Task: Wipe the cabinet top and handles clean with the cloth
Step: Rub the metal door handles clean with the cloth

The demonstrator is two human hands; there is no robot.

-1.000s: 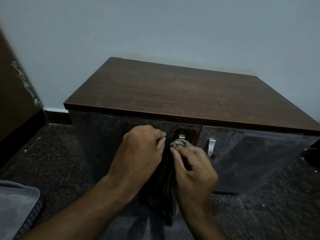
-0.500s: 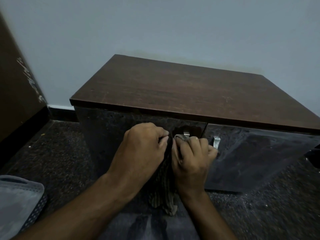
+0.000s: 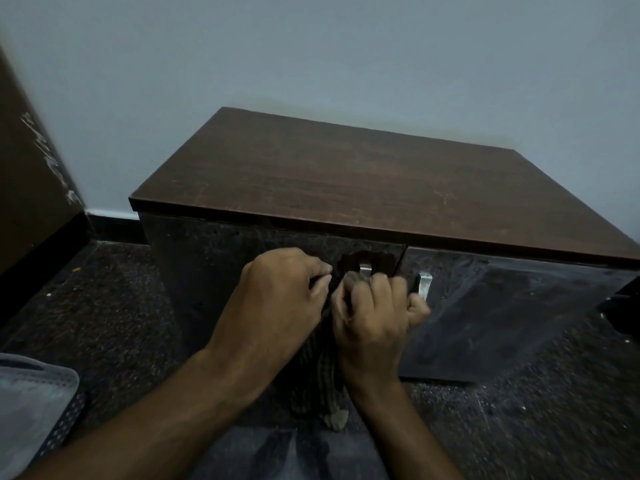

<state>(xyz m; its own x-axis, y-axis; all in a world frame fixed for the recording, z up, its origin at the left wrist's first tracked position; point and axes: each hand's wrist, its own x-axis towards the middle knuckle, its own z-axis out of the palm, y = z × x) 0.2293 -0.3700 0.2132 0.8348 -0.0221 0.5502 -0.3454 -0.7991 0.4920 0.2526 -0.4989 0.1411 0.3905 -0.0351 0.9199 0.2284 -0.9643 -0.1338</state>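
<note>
Fig.: Handle-wiping stage; both hands work the cloth (image 3: pixel 320 382) at the left-door handle (image 3: pixel 364 270) of the cabinet (image 3: pixel 346 188).

Left hand (image 3: pixel 284 299) curled, pinching a cloth fold just left of the handle; right hand (image 3: pixel 374 320) fisted round cloth bunched vs. the handle's lower part, rest of cloth hanging down the door front; judged mid-task: left handle under wipe, right-door handle (image 3: pixel 424 284) bare & apparently still to do; whether the top is already wiped can't be told, faint streaks show; grey perforated basket (image 3: pixel 59 414) at lower left on floor, contents not visible; cabinet doors closed, interior unseen.
</note>
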